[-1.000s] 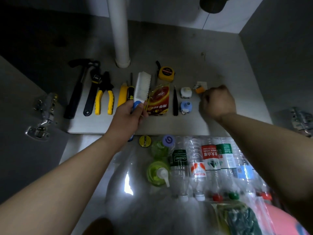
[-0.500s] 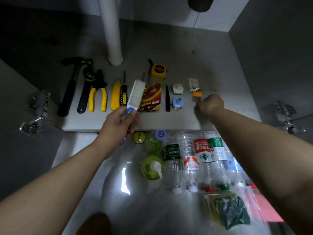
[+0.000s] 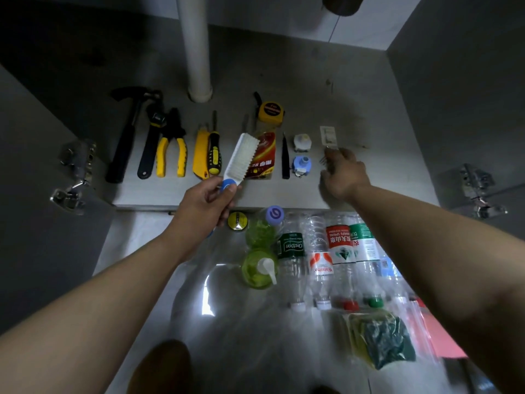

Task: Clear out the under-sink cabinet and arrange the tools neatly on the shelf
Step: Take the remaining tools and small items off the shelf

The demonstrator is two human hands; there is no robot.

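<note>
Tools lie in a row on the grey cabinet shelf (image 3: 170,194): hammer (image 3: 127,137), wrench (image 3: 150,143), yellow pliers (image 3: 172,149), yellow utility knife (image 3: 200,155), screwdriver (image 3: 214,152), red packet (image 3: 262,155), tape measure (image 3: 271,112), black tweezers (image 3: 285,157). My left hand (image 3: 204,206) grips the blue handle end of a white brush (image 3: 241,157), held tilted above the row between screwdriver and packet. My right hand (image 3: 341,174) reaches over a small metal piece (image 3: 323,159) at the row's right end, fingers extended, just below a small card (image 3: 328,135).
A white drain pipe (image 3: 196,46) stands behind the tools. Two small round fittings, white (image 3: 302,142) and blue (image 3: 301,164), lie beside the tweezers. Below the shelf edge lie plastic bottles (image 3: 326,251), a green dispenser (image 3: 258,268), a round tin (image 3: 237,220) and sponges (image 3: 380,339). Door hinges (image 3: 74,177) flank the opening.
My left hand has lifted the brush off the row and tilted it to the right. My right hand drew back from the small piece, then reached forward again with fingers uncurled.
</note>
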